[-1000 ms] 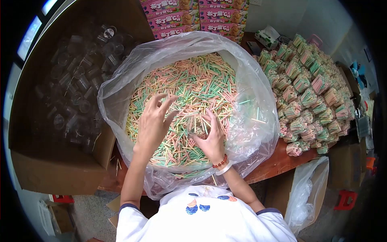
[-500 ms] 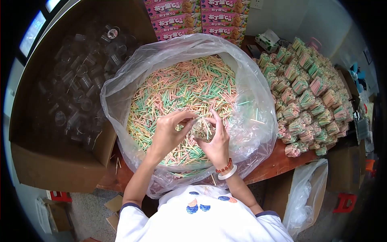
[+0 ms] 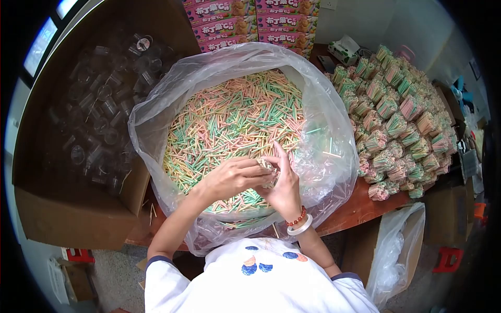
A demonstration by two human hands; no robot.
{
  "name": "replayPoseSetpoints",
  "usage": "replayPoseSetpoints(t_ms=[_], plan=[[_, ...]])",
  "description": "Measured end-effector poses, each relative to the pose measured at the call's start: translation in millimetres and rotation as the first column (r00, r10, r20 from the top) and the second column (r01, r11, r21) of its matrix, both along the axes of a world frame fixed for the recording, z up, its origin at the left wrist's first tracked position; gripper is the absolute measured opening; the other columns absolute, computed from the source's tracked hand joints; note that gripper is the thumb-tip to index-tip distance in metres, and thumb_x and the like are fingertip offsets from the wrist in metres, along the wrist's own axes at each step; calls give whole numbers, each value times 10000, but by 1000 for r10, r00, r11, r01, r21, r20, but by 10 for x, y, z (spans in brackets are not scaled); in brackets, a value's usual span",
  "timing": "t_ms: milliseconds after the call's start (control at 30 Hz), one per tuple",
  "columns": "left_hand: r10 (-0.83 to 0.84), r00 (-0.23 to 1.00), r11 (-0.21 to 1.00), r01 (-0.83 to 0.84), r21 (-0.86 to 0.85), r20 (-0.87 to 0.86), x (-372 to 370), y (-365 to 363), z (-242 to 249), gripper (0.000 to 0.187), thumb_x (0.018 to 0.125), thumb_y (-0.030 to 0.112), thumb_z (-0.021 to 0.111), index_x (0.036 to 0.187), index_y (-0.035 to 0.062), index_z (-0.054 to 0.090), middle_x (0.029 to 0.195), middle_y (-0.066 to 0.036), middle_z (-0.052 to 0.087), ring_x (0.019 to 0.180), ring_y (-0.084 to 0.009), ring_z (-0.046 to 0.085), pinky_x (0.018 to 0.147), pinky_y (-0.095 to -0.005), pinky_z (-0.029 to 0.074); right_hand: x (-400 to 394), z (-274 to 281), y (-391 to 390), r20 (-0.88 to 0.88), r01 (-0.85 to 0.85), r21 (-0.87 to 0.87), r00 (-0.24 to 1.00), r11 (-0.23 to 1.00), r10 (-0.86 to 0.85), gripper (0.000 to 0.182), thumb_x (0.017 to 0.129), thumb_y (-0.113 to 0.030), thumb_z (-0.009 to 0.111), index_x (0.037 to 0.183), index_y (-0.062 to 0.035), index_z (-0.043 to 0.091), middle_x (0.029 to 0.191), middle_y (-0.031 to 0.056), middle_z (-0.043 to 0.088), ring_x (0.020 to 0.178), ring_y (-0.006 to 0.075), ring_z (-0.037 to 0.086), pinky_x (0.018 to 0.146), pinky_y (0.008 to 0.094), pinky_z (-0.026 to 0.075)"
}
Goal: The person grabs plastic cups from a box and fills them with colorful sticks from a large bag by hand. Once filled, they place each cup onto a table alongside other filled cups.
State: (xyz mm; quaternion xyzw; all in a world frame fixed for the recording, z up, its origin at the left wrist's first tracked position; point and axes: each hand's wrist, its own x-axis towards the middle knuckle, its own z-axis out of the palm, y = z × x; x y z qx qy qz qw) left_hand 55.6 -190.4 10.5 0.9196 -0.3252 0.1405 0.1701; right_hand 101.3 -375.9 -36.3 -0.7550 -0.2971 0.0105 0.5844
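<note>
A large clear plastic bag (image 3: 156,104) stands open in front of me, full of thin pastel sticks (image 3: 229,120) in pink, green and yellow. Over the near part of the pile my right hand (image 3: 284,185) grips a small clear cup (image 3: 269,168) packed with upright sticks. My left hand (image 3: 235,177) lies across the top of that cup, fingers curled over the stick ends. Most of the cup is hidden by both hands.
A big cardboard box (image 3: 68,214) at the left holds several empty clear cups (image 3: 104,120). Rows of filled stick cups (image 3: 396,125) cover the table at the right. Pink printed cartons (image 3: 250,23) stand behind the bag. A plastic-lined box (image 3: 396,250) sits low at the right.
My left hand came off the loose sticks and moved right onto the cup in my right hand. The cup, first down in the pile, was lifted and is now covered by both hands.
</note>
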Motion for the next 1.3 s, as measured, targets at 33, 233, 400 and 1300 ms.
replayPoseSetpoints(t_ms=[33, 233, 400, 1300], plan=[[-38, 992, 999, 35, 20, 123, -33, 8, 1, 398, 742, 123, 769, 1138, 102, 776, 1175, -7, 721, 994, -181, 679, 885, -335, 582, -4, 5, -16, 6, 1, 2, 1000, 1000, -1, 1113, 651, -81, 937, 1583, -75, 328, 1172, 163, 706, 1105, 299, 707, 960, 403, 579], [433, 889, 752, -446, -485, -146, -122, 215, 221, 197, 834, -15, 782, 1017, 56, 787, 956, -91, 780, 836, -179, 756, 749, -309, 623, -13, 61, -91, -67, -16, 38, 998, 999, 18, 1092, 663, -56, 924, 1580, -70, 331, 1199, 154, 705, 1110, 270, 710, 976, 392, 583], [528, 830, 715, -547, -436, -177, -124, 261, 237, 221, 867, -51, 742, 1069, 34, 764, 1000, -102, 783, 869, -176, 769, 770, -311, 632, -51, 24, -67, -33, -2, 62, 999, 998, 4, 1070, 676, -37, 906, 1580, -68, 334, 1220, 149, 699, 1115, 255, 712, 977, 385, 583], [192, 976, 975, -202, -95, -101, -180, -183, 205, 173, 818, 153, 814, 979, 121, 759, 843, -29, 653, 853, -235, 617, 751, -386, 514, -117, 46, -160, -55, -38, 92, 998, 995, 43, 1029, 687, -67, 882, 1572, -65, 357, 1241, 129, 703, 1125, 275, 701, 967, 377, 566]])
